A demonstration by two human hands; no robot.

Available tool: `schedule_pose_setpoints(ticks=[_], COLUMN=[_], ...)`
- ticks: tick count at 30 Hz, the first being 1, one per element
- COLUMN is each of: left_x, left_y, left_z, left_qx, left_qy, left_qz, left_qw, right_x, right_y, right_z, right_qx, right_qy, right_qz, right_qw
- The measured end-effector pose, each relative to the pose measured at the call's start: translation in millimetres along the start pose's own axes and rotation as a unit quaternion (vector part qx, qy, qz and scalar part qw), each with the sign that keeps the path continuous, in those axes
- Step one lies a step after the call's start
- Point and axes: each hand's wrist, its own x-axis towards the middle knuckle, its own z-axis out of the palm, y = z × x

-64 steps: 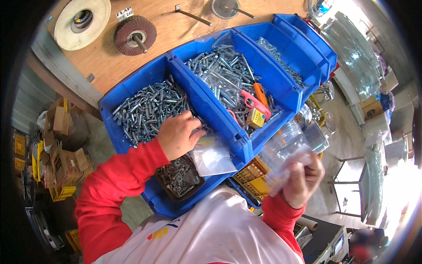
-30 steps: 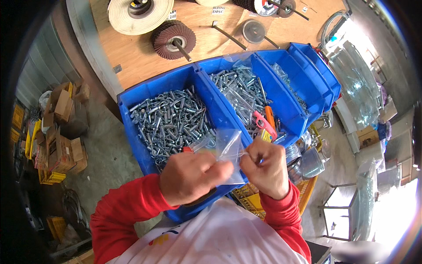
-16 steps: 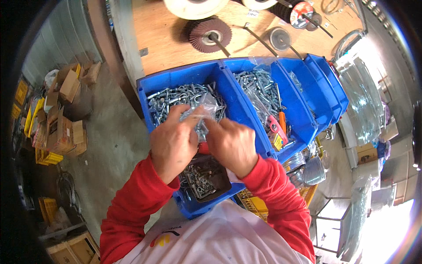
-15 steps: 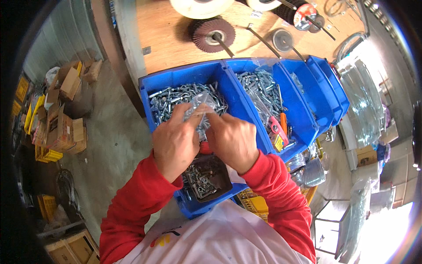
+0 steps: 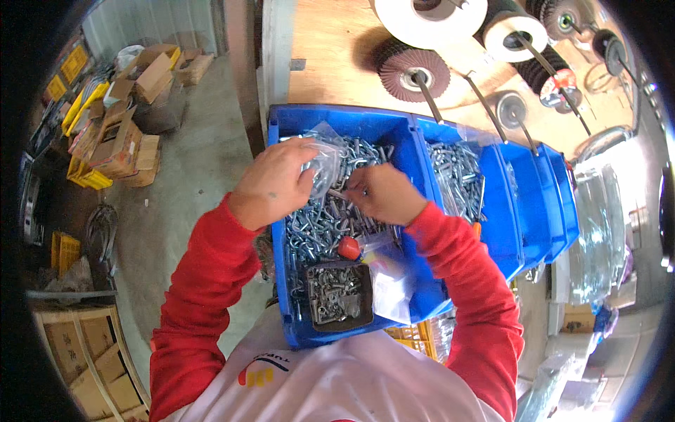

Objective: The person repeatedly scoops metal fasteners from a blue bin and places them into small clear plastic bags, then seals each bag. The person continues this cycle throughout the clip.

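My left hand [image 5: 275, 184] is closed on a clear plastic bag [image 5: 325, 160], held over the left blue bin [image 5: 281, 121]. The bag looks to have metal pieces in or behind it. Just right of the bag, my right hand [image 5: 388, 194] is curled with its fingertips pinched, low over a heap of metal bolts [image 5: 320, 228]; what it grips, if anything, is too small to make out. Nearer to me in the same bin sit a dark square tray [image 5: 342, 325] of small metal hardware, a red-capped object [image 5: 349, 247] and some clear bags [image 5: 392, 295].
More blue bins [image 5: 500, 211] stand to the right, one with bolts [image 5: 457, 172]. Behind them a wooden board [image 5: 330, 63] carries metal rods, flap discs [image 5: 413, 75] and white rolls. Cardboard boxes [image 5: 116, 144] stand on the floor at left; a yellow crate [image 5: 415, 339] is below the bins.
My hands, together on the clear bag before, are now apart. My left hand keeps the bag; my right hand has moved down toward the bolts. The view has shifted left.
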Motion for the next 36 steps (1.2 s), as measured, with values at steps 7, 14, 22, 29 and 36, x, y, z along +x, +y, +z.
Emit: schedule_pose_setpoints(ticks=[7,14,22,29,36], left_x=[3,0,4,-1,20], left_y=[-1,-14,0,12,42], left_z=[5,4,35,25,15], left_qx=[-0.037,-0.146,-0.141,-0.111,-0.093], left_qy=[0.037,-0.011,-0.014,0.000,-0.053], left_qz=[-0.047,-0.063,-0.086,-0.026,-0.001], left_qw=[0.998,0.987,0.986,0.994,0.994], right_x=[19,-47,-59,-63,-31], right_y=[8,11,8,-23,-64], right_z=[38,-23,4,-18,-16], right_qx=[-0.033,0.076,-0.087,0.520,0.518], right_qy=[-0.031,0.116,0.177,0.199,0.273], right_qz=[0.009,0.035,0.088,0.095,-0.062], right_qw=[0.999,0.990,0.976,0.826,0.808])
